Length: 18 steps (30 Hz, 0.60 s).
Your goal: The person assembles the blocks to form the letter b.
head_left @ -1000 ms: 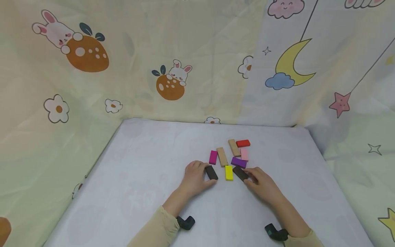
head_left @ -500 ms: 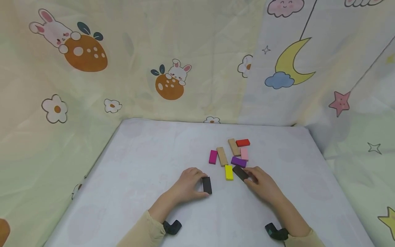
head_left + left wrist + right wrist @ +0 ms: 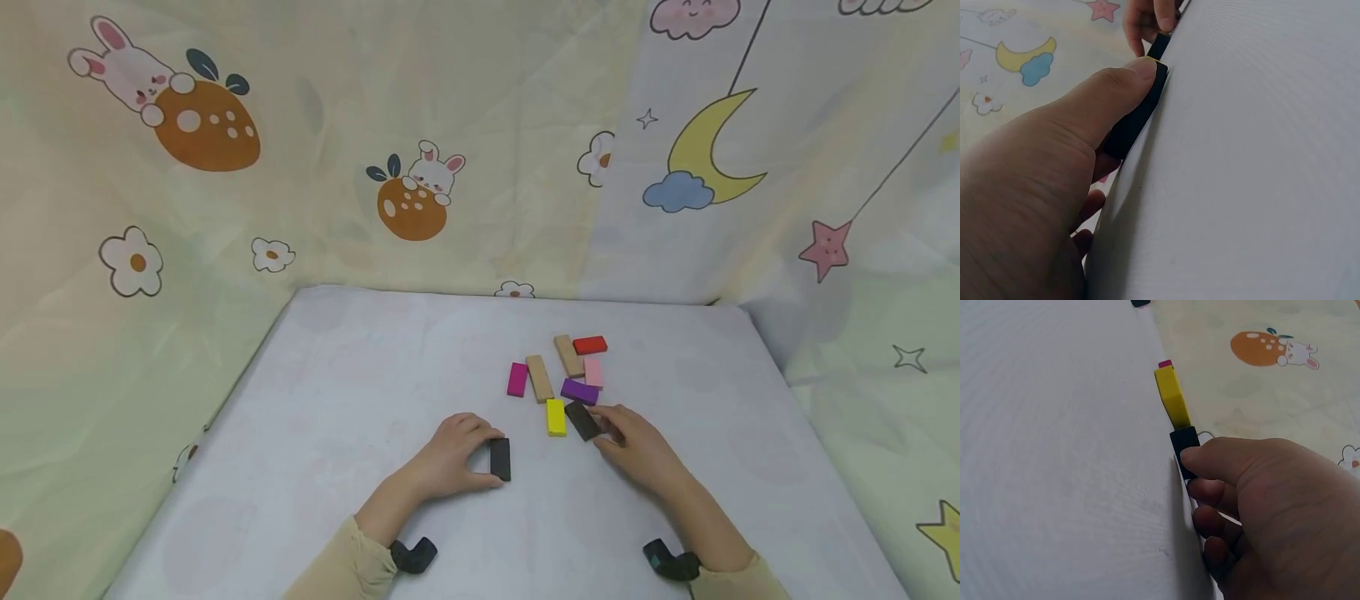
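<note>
A black block [image 3: 500, 460] is pinched by its two ends between the thumb and fingers of my left hand [image 3: 448, 457], low over or on the white tabletop. In the left wrist view, the thumb covers one end of this black block [image 3: 1137, 119]. My right hand [image 3: 639, 448] pinches a second black block [image 3: 582, 422] with thumb and fingertips, beside a yellow block [image 3: 556, 417] and just in front of a purple block [image 3: 580, 392]. The right wrist view has the thumb against that black block [image 3: 1185, 452], with the yellow block [image 3: 1172, 398] beyond it.
Behind the hands lie a magenta block [image 3: 517, 379], two plain wooden blocks, one nearer [image 3: 539, 379] and one farther [image 3: 568, 357], a pink block [image 3: 592, 372] and a red block [image 3: 590, 344]. Patterned cloth [image 3: 315, 167] hangs behind the white table [image 3: 360, 350].
My left hand has drawn its black block toward me and slightly left, away from the other blocks, and straightened it. The right hand stays nearly in place; its black block has turned slightly.
</note>
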Motion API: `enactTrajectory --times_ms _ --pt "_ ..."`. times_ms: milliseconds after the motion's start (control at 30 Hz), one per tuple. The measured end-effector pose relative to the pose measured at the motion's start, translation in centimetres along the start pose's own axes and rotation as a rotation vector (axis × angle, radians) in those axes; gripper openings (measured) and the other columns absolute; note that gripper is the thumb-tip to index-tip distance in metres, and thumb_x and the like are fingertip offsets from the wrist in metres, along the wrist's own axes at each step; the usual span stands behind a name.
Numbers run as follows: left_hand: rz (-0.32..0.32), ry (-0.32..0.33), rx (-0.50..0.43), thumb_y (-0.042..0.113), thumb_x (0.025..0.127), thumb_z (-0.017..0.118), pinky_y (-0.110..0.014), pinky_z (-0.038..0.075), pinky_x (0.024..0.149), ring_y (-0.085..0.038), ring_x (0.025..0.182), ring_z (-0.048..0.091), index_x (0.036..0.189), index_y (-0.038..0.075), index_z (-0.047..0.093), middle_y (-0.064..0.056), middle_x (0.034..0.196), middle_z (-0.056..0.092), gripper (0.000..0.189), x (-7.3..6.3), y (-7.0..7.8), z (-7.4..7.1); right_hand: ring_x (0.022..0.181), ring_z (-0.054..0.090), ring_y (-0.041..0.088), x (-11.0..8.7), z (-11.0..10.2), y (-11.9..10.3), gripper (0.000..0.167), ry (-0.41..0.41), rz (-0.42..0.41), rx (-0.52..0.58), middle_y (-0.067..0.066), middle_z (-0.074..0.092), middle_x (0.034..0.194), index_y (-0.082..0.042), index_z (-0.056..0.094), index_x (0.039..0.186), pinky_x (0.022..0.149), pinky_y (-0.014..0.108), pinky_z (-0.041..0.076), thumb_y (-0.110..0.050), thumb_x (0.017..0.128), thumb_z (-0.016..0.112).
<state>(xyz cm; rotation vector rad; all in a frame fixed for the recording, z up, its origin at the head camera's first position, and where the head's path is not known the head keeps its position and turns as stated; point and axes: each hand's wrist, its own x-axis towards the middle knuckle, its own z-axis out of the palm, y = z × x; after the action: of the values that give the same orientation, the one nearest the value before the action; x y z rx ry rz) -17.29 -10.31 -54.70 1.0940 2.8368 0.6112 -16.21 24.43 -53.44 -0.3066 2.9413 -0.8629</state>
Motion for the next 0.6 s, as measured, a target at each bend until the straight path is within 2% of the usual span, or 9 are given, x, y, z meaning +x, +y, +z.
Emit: enactTrajectory --times_ms 200,300,400,467,600 --pt "-0.007 -0.002 -0.018 0.065 0.082 0.068 -0.041 0.031 0.116 -0.013 0.130 0.043 0.135 0.031 0.055 0.010 0.128 0.055 0.065 -0.1 -0.3 0.2 0.093 0.054 0.016 0.6 -1.0 0.1 0.049 -0.061 0.019 0.067 -0.007 0.061 0.105 -0.028 0.057 0.136 0.081 0.032 0.053 -0.026 0.089 0.072" --pt "-0.016 0.002 -0.026 0.066 0.082 0.067 -0.042 0.030 0.117 -0.014 0.130 0.043 0.135 0.032 0.055 0.011 0.128 0.055 0.065 -0.1 -0.3 0.2 0.104 0.057 0.019 1.1 -1.6 0.3 0.049 -0.090 0.018 0.103 -0.006 0.061 0.118 -0.032 0.056 0.135 0.090 0.039 0.055 -0.027 0.090 0.072" --pt "-0.021 0.003 -0.037 0.067 0.082 0.067 -0.043 0.030 0.117 -0.014 0.130 0.043 0.136 0.033 0.054 0.011 0.129 0.055 0.066 -0.2 -0.3 0.1 0.120 0.057 0.024 1.7 -2.0 0.4 0.053 -0.130 0.028 0.128 -0.005 0.058 0.133 -0.035 0.053 0.138 0.100 0.046 0.053 -0.031 0.089 0.073" --pt "-0.017 0.000 -0.038 0.067 0.082 0.067 -0.043 0.030 0.117 -0.014 0.130 0.043 0.138 0.033 0.053 0.012 0.130 0.055 0.067 -0.3 -0.3 0.1 0.126 0.055 0.027 1.9 -2.0 0.4 0.057 -0.158 0.038 0.133 -0.002 0.055 0.140 -0.035 0.051 0.141 0.102 0.048 0.051 -0.033 0.089 0.074" --pt "-0.008 -0.006 -0.041 0.066 0.082 0.067 -0.043 0.030 0.117 -0.013 0.131 0.043 0.140 0.033 0.050 0.013 0.133 0.055 0.068 -0.2 -0.2 0.1 0.126 0.054 0.027 2.2 -2.3 0.3 0.064 -0.209 0.043 0.130 -0.001 0.051 0.145 -0.035 0.047 0.144 0.100 0.047 0.053 -0.035 0.087 0.075"
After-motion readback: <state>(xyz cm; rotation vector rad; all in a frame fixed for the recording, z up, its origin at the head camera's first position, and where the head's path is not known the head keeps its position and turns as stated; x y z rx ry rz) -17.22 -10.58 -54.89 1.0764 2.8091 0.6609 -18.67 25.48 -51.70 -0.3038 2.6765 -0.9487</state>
